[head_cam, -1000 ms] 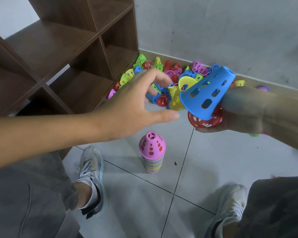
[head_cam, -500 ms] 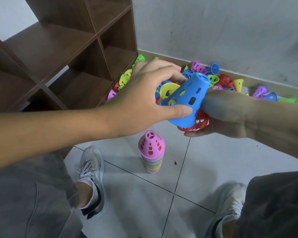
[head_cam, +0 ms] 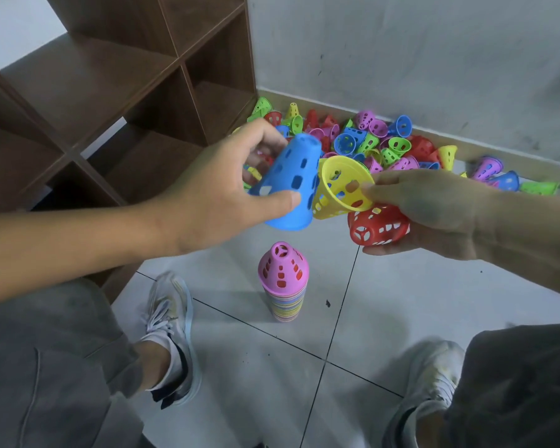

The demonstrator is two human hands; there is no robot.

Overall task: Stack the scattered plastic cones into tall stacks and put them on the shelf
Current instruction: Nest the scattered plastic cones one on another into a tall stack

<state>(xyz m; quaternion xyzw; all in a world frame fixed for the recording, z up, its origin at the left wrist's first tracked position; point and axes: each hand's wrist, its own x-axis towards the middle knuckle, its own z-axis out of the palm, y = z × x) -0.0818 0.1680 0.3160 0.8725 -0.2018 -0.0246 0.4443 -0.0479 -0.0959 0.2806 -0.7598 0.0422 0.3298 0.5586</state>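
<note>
Matt plastic cones [head_cam: 353,147], wood-grain shelf [head_cam: 88,79]

Looks like a plain indoor room, perhaps a home or playroom corner: pale tiled floor [head_cam: 246,376] with dark grout lines, scuffed grey wall [head_cam: 401,53] with a skirting strip, brown wooden cube shelf [head_cam: 117,92] against it, heap of coloured plastic cones [head_cam: 362,140] on the floor.

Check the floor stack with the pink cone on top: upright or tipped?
Upright. The stack stands on the floor tiles with its pink cone pointing up, and neither hand touches it.
</note>
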